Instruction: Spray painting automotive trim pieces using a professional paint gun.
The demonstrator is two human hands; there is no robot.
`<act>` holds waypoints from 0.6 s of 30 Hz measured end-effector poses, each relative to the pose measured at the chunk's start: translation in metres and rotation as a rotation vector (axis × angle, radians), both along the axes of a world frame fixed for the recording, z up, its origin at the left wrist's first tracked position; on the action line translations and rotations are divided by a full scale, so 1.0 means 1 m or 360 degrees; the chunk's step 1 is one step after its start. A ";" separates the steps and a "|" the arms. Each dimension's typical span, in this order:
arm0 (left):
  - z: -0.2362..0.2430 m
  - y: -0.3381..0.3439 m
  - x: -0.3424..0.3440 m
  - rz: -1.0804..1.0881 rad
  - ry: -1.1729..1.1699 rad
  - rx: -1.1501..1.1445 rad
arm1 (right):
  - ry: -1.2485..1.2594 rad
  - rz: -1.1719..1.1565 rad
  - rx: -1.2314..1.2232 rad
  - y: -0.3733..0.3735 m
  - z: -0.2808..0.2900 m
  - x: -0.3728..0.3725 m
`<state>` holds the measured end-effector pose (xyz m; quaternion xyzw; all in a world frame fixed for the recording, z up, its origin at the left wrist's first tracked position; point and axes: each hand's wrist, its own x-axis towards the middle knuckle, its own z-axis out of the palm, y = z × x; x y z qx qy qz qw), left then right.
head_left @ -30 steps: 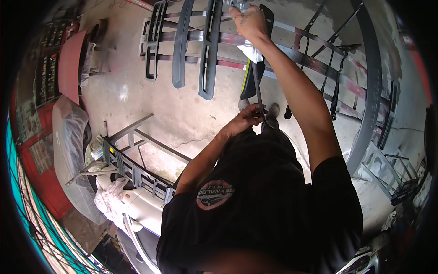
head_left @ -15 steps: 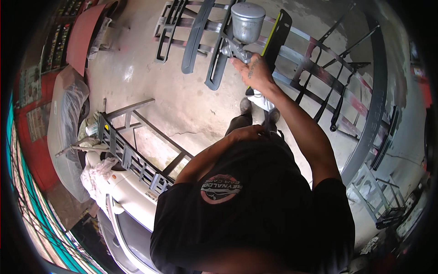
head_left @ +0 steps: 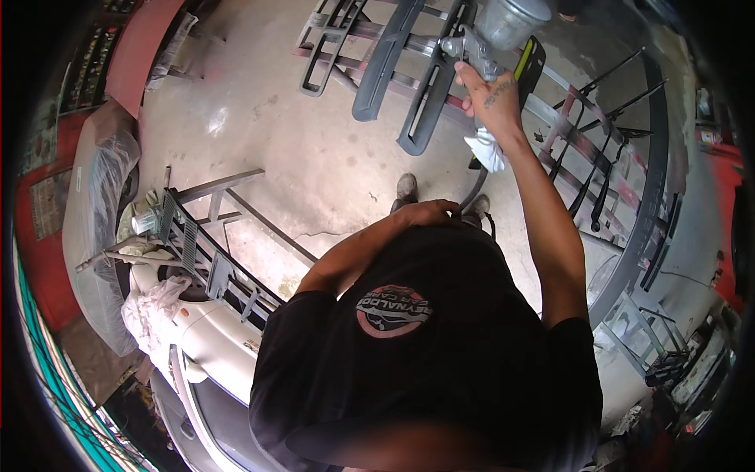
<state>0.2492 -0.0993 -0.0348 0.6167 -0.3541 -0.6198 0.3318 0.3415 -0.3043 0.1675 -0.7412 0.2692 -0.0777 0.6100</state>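
My right hand is stretched out ahead, closed round the handle of a spray gun with a silver metal cup on top. Below the fist, a white cloth hangs at the handle's lower end. A dark air hose runs from there back towards my waist. There my left hand is closed on the hose, its fingertips partly hidden. Just beyond the gun's nozzle lies a long dark grey trim piece with a slot, and beside it a solid grey trim piece.
A metal rack bears the trim pieces, a slotted frame and several black wiper arms. A long curved dark strip stands at the right. At left are a white vehicle, another metal stand and a plastic-covered panel.
My right hand has moved the spray gun forward and to the right. The cloth and more of the hose now show below it. My left hand stays near my waist.
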 end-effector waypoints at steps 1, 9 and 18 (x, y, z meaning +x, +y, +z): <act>-0.008 0.011 0.009 0.0000 0.0010 -0.0011 | 0.0010 0.0000 -0.0011 0.014 0.000 0.002; -0.046 0.099 0.034 0.0105 0.0141 -0.0130 | -0.0033 0.0466 -0.0071 0.123 -0.035 0.049; -0.034 0.137 0.053 0.0580 0.0306 0.0033 | -0.0115 0.0099 -0.0379 0.151 -0.038 0.122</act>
